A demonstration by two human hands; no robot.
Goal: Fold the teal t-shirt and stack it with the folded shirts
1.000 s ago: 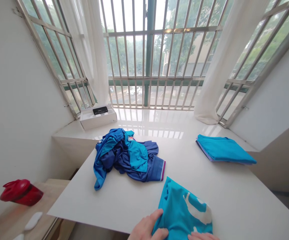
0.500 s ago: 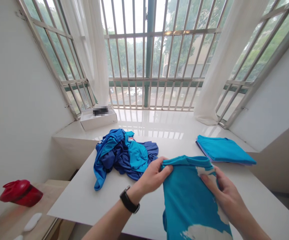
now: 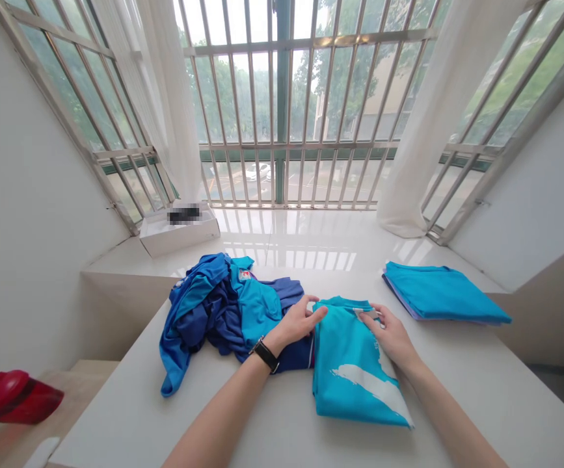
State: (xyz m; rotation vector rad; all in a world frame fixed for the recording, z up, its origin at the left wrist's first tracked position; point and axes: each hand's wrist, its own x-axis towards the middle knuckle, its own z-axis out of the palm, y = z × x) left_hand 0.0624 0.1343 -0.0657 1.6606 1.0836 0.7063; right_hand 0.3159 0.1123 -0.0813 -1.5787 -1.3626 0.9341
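A turquoise shirt with a white print (image 3: 354, 364) lies folded on the white table (image 3: 457, 403) in front of me. My left hand (image 3: 298, 323), with a black watch on the wrist, rests at the shirt's far left corner, fingers stretched onto the cloth. My right hand (image 3: 391, 333) presses flat on the far right corner. Neither hand grips anything. A crumpled heap of blue clothes (image 3: 223, 309) lies just left of my left hand.
A stack of folded turquoise clothes (image 3: 442, 292) sits at the table's far right. A white box (image 3: 179, 231) stands on the glossy window ledge under barred windows and white curtains. A red object (image 3: 8, 396) lies on a wooden surface at the lower left.
The shirt was lifted by its top edge, folded away from me, and now lies flat. Both hands let go of the pinch and rest open on its far corners.
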